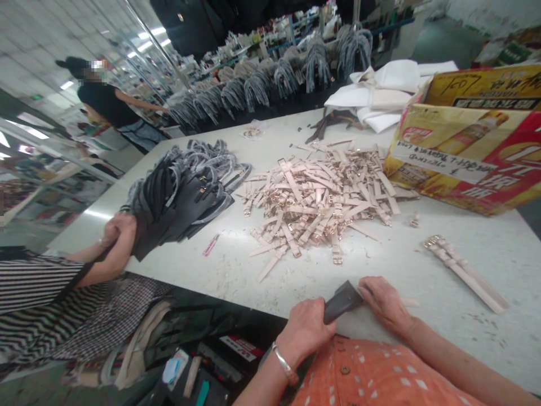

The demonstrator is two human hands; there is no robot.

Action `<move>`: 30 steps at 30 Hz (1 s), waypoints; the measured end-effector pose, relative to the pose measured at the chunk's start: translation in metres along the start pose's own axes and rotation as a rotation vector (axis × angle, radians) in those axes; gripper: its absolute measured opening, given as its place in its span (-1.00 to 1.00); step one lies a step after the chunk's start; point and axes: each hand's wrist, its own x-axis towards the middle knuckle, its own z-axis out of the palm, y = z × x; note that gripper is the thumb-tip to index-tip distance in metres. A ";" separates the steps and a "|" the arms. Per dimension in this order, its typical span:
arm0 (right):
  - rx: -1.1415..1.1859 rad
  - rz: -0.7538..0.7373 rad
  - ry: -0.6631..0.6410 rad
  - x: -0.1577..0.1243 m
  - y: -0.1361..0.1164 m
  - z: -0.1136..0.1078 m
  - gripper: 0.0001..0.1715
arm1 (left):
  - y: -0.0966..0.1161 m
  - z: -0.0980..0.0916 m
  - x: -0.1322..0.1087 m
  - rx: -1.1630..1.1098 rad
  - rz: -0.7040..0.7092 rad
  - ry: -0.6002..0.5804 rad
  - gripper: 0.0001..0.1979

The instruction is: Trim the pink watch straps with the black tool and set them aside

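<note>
While the person sits at the near edge of a white, speckled worktable point(380, 265), both hands meet over a dark grey, flat leather piece point(341, 300) held just above the table edge. The left hand point(305, 330), wearing a silver bangle, has its fingers closed around the piece's lower end; the right hand point(384, 301) lies flat beside it, fingers together, pinning the upper corner. Beyond the hands, in the middle of the table, spreads a loose heap of pale pink leather straps with gold buckles point(321, 200). To the right lie a few long pink straps point(462, 270), and farther right stands a yellow and red cardboard box point(469, 146). At the left, a co-worker's hands point(118, 237) grip a bundle of black and grey straps point(181, 192). Because the dark piece overhangs the table edge, a loosened grip would likely drop it into the lap or onto the floor; a sweeping sleeve could also scatter the nearby heap.
</note>
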 end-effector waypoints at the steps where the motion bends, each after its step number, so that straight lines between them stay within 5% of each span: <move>1: -0.006 0.007 -0.015 0.001 -0.001 -0.001 -0.76 | -0.002 0.002 0.001 -0.016 -0.004 0.003 -0.65; 8: 0.061 0.002 -0.041 -0.003 -0.001 -0.002 -0.81 | -0.014 0.012 -0.001 -0.068 -0.074 0.065 -0.63; 13: 0.071 -0.078 -0.058 -0.011 -0.001 -0.013 -0.53 | -0.018 0.013 -0.004 -0.062 -0.074 0.058 -0.65; 17: 0.036 -0.074 -0.053 -0.014 0.001 -0.023 -0.74 | -0.020 0.015 -0.004 -0.027 -0.085 0.066 -0.67; 30: 0.150 -0.094 -0.053 -0.017 0.009 -0.023 -0.73 | 0.016 0.006 -0.017 0.127 0.038 0.017 -0.67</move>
